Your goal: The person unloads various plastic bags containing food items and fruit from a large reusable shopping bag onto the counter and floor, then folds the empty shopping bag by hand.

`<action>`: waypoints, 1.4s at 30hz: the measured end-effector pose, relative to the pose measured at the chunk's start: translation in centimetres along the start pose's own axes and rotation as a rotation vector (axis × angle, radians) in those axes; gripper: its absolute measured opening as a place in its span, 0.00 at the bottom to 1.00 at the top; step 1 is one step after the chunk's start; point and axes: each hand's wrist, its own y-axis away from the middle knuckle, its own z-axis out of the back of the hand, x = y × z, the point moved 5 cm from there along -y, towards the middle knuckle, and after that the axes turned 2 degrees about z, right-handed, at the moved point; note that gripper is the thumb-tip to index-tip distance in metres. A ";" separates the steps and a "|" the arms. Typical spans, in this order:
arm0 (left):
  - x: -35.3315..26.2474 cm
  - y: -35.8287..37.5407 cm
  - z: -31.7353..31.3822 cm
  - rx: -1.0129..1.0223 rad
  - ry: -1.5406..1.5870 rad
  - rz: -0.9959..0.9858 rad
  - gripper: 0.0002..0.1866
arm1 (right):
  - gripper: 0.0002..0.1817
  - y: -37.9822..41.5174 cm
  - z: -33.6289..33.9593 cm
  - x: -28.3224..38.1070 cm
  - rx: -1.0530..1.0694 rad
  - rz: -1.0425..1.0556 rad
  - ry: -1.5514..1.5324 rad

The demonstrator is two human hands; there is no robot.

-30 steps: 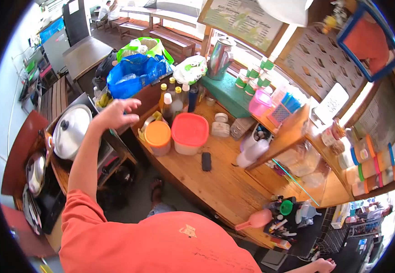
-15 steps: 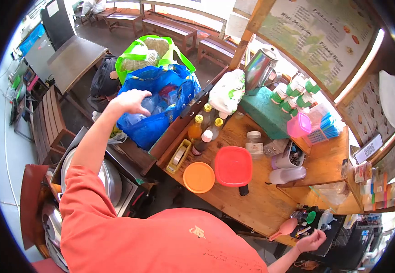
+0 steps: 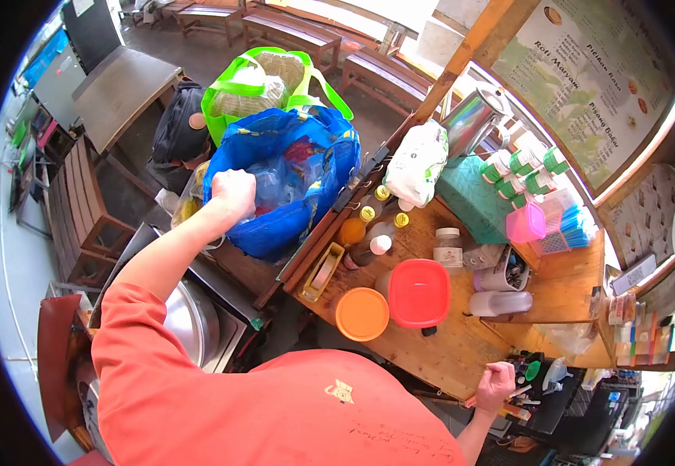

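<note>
— Nearest the camera?
— Orange cloth sleeve, then the right hand low at the wooden counter's front edge, curled into a loose fist beside a clutter of small tools; whether anything is pinched inside, cannot tell.
— And on the planks?
— Round orange lid touching a rounded-square red lid, both smooth plastic. Just behind, a clear jar and a cluster of yellow- and white-capped bottles.
— Left side?
— Dull domed metal lid below the outstretched arm. Further out, the left hand, fingers closed in a fist at the near rim of the blue bag, seemingly gripping crinkled clear plastic inside; exact hold hard to make out.
— The bag itself?
— Glossy woven plastic, slumped open, resting left of the counter's raised board. Behind it, a bright green bag of similar weave, touching. Furthest, a shiny steel kettle on a teal box.
</note>
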 end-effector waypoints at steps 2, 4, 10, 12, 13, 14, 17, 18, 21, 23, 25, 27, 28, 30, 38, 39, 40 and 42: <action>0.7 -1.3 -0.3 -0.033 0.060 -0.004 0.18 | 0.07 0.3 -0.7 0.4 0.019 -0.019 -0.018; 0.9 -2.0 -0.7 -0.080 0.061 0.002 0.25 | 0.07 -0.2 -0.9 1.9 0.039 0.008 0.001; -0.1 -1.5 0.7 -0.305 0.238 -0.154 0.43 | 0.06 0.0 -2.6 3.4 0.085 -0.017 -0.080; 0.4 -4.3 -1.5 -0.141 0.285 -0.141 0.39 | 0.06 0.3 -3.2 3.6 0.092 -0.013 -0.092; 0.6 -5.2 -2.7 0.023 0.331 -0.121 0.34 | 0.05 0.3 -3.5 3.9 0.101 -0.004 -0.104; 1.0 -5.6 -2.7 -0.058 0.409 -0.085 0.26 | 0.05 0.2 -3.5 4.3 0.112 0.000 -0.112; 2.1 -5.1 1.0 -0.248 0.462 -0.091 0.24 | 0.06 0.4 -3.5 4.7 0.140 -0.033 -0.132; 2.9 -4.3 2.4 -0.267 0.502 -0.102 0.24 | 0.06 0.8 -3.4 4.7 0.117 -0.047 -0.123; 3.8 -0.4 10.7 -0.487 0.612 -0.254 0.21 | 0.05 1.2 -3.3 3.4 0.153 -0.031 -0.066; 5.0 3.4 16.2 -0.708 0.633 -0.241 0.18 | 0.03 1.7 -3.6 2.4 0.156 -0.005 -0.055; 7.3 5.6 21.9 -0.810 0.846 -0.287 0.25 | 0.05 1.9 -3.2 2.4 0.214 -0.056 -0.106; 9.4 8.5 25.1 -0.833 1.046 -0.283 0.33 | 0.07 2.7 -3.7 1.9 0.239 -0.030 -0.109; 8.1 10.4 26.6 -0.816 1.127 -0.306 0.33 | 0.08 3.3 -3.8 1.7 0.256 -0.047 -0.122; 5.2 14.8 30.8 -0.932 1.248 -0.361 0.30 | 0.09 4.2 -3.1 1.0 0.257 -0.056 -0.139; -15.0 37.4 51.5 -1.667 1.449 -0.892 0.15 | 0.10 12.5 2.1 -5.1 0.203 -0.123 -0.198; -17.2 37.5 54.0 -1.670 1.454 -0.913 0.15 | 0.10 13.7 3.3 -6.2 0.184 -0.144 -0.208; -19.3 36.9 56.9 -1.712 1.335 -0.940 0.23 | 0.10 14.9 4.8 -7.1 0.160 -0.161 -0.211; -25.1 38.6 62.1 -1.671 1.205 -1.143 0.30 | 0.10 18.0 6.8 -9.3 0.116 -0.203 -0.218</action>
